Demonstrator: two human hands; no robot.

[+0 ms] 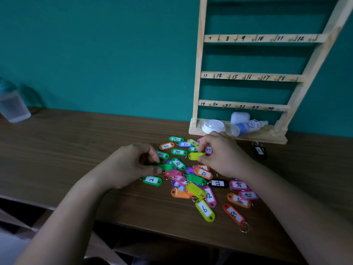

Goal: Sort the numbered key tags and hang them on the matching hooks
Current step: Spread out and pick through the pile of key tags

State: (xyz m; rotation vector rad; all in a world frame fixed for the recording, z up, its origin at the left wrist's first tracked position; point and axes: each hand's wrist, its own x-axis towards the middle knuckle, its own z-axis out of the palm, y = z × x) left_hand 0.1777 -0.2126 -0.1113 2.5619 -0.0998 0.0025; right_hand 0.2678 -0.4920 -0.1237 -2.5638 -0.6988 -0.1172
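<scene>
While both forearms reach in over the brown wooden table point(66, 142), the tall wooden rack point(198, 73) stands just beyond the right hand point(223, 155) against the teal wall point(95, 54). Its three visible rails are hand-numbered 7 to 12, 13 to 18 and 19 to 24, each number beside a small hook. Between and below the two hands lies the loose heap of key tags point(193, 180), overlapping and pointing every way, most with their numbered labels face up. The left hand point(133, 165) is curled, thumb and forefinger pinching a green tag point(165, 166) by one end. The tag's long axis runs across the table, and its free end points toward the right hand. The right hand is likewise curled, its fingertips nipping a yellow-green tag point(195, 155) that also lies crosswise. Its holed end points at the left hand and no label shows. Just under the left hand sits a green tag marked 2 point(152, 180). Well outside the right hand a black tag point(259, 151) lies alone, its ring toward the rack. On the rack's base, directly past the right knuckles, rest a white cup lid point(213, 126), a clear bottle point(246, 127) on its side and a white case point(239, 117). These crowd the space below the lowest rail. Far beyond the left hand stands a blurred plastic cup point(13, 106).
</scene>
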